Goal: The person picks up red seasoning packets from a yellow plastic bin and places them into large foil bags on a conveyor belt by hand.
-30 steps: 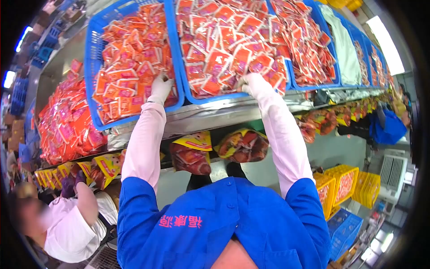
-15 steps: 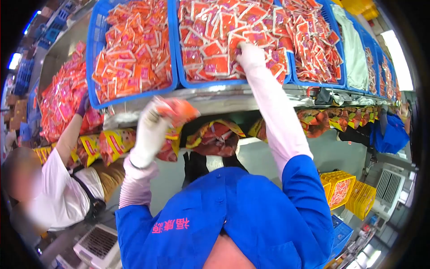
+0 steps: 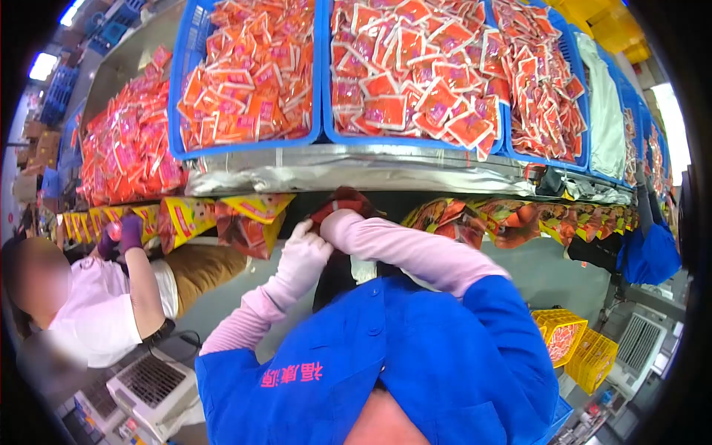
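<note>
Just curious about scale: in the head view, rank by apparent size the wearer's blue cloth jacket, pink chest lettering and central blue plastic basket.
1. Blue cloth jacket
2. Central blue plastic basket
3. Pink chest lettering

The right hand's (image 3: 341,226) fingertips are out of sight — in or behind the dark bag (image 3: 347,199), can't tell which! Up top, the middle blue basket (image 3: 415,143) runs off the edge — and over left, a blur covers the co-worker's (image 3: 96,315) face.

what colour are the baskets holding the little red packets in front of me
The baskets are blue, best seen in the head view.
</note>
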The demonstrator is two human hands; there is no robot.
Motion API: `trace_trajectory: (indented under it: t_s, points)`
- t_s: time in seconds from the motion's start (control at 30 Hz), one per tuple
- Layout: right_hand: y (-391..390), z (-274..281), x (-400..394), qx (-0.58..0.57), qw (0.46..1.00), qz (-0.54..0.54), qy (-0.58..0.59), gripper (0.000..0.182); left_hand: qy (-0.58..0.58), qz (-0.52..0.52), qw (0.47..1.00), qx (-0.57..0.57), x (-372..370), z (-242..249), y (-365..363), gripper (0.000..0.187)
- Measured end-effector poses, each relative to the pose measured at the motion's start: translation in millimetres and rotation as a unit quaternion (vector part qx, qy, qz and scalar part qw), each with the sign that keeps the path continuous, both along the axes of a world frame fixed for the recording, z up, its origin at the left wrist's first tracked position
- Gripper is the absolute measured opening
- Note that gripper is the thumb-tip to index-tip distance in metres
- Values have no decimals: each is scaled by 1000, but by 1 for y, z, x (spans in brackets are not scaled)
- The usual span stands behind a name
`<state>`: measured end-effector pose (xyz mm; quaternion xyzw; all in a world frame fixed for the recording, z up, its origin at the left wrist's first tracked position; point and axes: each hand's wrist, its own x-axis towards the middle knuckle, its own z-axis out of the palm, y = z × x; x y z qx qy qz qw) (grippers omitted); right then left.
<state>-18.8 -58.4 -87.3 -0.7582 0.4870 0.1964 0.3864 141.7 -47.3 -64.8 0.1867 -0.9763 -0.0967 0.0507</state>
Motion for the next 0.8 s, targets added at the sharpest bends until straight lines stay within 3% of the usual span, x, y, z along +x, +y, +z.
trace_trajectory:
  t_s: [0.03, 0.07, 0.1, 0.13, 0.17, 0.23, 0.27, 0.3, 0.37, 0.4, 0.43, 0.47, 0.53, 0.57, 0.6, 0.63, 0.7, 0.77, 0.8]
  points:
    - [-6, -77, 17, 15, 998, -57, -15, 18, 27, -25, 999, 1, -2, 4, -6, 7]
    - [-23, -107, 33, 129, 984, -108, 50, 21, -29, -45, 999, -1, 3, -4, -9, 7]
    - [-37, -103, 49, 94, 993, -66, -24, 29, -86, -61, 994, -6, 5, -3, -18, 7]
    - [-38, -102, 41, 104, 985, -139, -20, 28, -70, -80, 993, 41, 13, 0, -31, 5]
    - [-31, -30, 19, 120, 970, -212, -20, 28, -71, -80, 993, 39, 15, 21, -46, 5]
    - [-42, 91, -42, -62, 978, -152, -127, 28, 67, 75, 977, 186, 0, 54, -95, 2]
    - [-53, 97, -62, -169, 951, -257, -41, 26, 114, 125, 977, 128, -10, 50, -125, 4]
    - [-56, 70, -97, -376, 848, -357, -106, 28, 156, 170, 970, 74, -20, 42, -159, 7]
    - [-85, 63, -136, -522, 795, -284, 119, 31, 165, 211, 963, 35, -53, -6, -229, 25]
    - [-106, 21, -157, -472, 825, -267, 161, 35, 123, 237, 957, 110, -72, -21, -251, 36]
    - [-117, -19, -170, -418, 850, -250, 202, 39, 111, 260, 918, 277, -91, -53, -278, 41]
    - [-118, -17, -175, -418, 848, -253, 207, 39, 112, 267, 904, 314, -107, -73, -289, 39]
    - [-114, -9, -176, -417, 829, -361, 98, 37, 121, 291, 896, 312, -116, -90, -299, 40]
    - [-96, 30, -167, -449, 805, -373, 103, 41, 122, 320, 885, 316, -112, -102, -294, 40]
    - [-77, 54, -170, -441, 806, -394, 2, 45, 156, 341, 833, 405, -107, -102, -296, 40]
    - [-51, 77, -173, -427, 797, -416, -97, 48, 181, 359, 771, 493, -102, -97, -297, 40]
    - [11, 158, -161, -187, 854, -438, -209, 49, 312, 323, 737, 505, -79, -55, -272, 30]
    - [52, 182, -150, 7, 905, -365, -218, 49, 393, 272, 705, 523, -61, 6, -224, 21]
    - [67, 158, -143, 11, 944, -298, -140, 45, 383, 251, 751, 476, -51, 15, -206, 22]
